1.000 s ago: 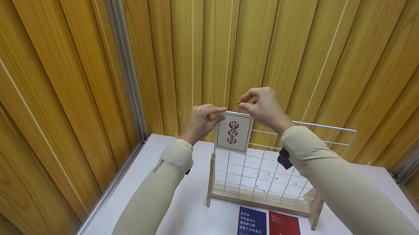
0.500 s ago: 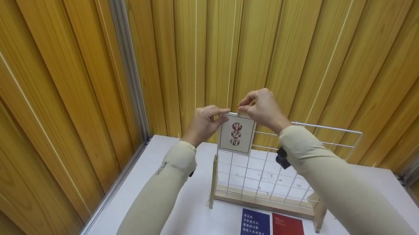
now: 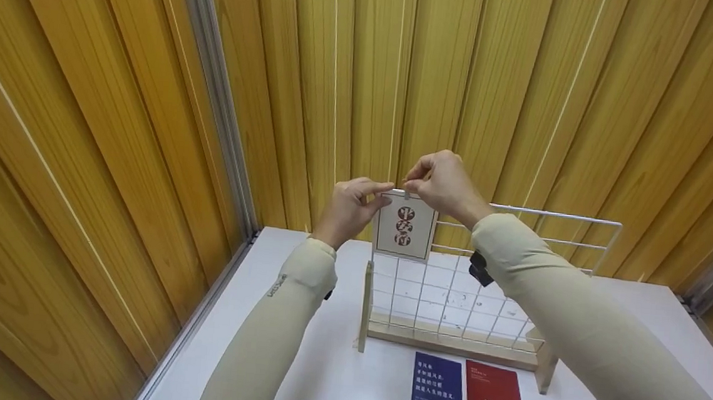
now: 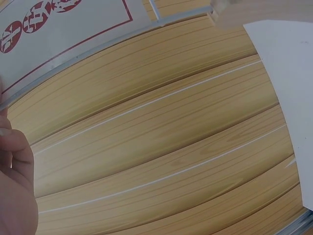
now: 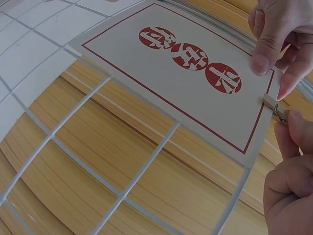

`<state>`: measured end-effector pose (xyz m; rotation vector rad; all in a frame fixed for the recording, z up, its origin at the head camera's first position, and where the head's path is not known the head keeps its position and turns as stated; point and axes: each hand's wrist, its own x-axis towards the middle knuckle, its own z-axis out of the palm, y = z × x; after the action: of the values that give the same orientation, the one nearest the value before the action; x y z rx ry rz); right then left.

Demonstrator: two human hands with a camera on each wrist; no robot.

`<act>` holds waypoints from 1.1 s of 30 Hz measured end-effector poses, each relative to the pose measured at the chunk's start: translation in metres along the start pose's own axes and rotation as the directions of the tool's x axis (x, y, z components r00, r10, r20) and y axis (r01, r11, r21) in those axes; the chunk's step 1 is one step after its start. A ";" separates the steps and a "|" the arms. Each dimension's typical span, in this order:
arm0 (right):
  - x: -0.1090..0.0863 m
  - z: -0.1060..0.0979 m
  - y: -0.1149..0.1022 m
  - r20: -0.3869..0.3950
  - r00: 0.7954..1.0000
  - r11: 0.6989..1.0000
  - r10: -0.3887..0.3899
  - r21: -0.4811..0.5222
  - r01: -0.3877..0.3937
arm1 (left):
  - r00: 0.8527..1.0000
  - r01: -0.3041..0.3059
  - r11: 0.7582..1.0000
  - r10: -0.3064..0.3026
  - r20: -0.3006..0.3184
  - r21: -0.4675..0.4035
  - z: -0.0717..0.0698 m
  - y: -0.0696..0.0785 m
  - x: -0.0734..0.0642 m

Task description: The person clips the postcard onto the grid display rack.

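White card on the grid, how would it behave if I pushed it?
The card is probably light and fairly stiff, looking thin yet flat. Its lower end might swing, as the peg sits at its top edge.

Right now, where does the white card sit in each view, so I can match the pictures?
Head: just right of centre, the card hangs at the grid's upper left.
Left wrist: upper left corner, cut off by the picture's edge.
Right wrist: upper middle, slanted, a peg on its edge at right.
Shared landmark: the left hand, at the card's edge.
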<state>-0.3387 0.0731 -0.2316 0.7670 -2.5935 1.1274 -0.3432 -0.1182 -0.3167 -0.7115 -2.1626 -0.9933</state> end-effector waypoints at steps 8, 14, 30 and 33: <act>-0.001 0.001 -0.002 0.021 1.000 1.000 0.022 -0.013 -0.022 | 1.000 0.004 1.000 -0.004 -0.006 -0.009 -0.002 0.000 0.000; -0.006 -0.003 -0.002 0.032 0.999 1.000 0.019 -0.023 -0.018 | 1.000 0.023 0.999 -0.022 0.009 -0.027 0.000 0.003 0.000; -0.021 -0.030 0.007 0.009 0.999 0.996 0.033 -0.089 -0.032 | 0.996 0.065 0.998 -0.066 0.064 0.017 -0.008 0.008 0.008; -0.025 -0.032 0.007 0.005 0.999 0.996 0.033 -0.085 -0.033 | 0.995 0.074 0.997 -0.076 0.061 0.034 -0.013 0.006 0.005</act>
<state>-0.3220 0.1103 -0.2235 0.7128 -2.6492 1.0182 -0.3380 -0.1237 -0.3034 -0.6588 -2.2692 -0.9842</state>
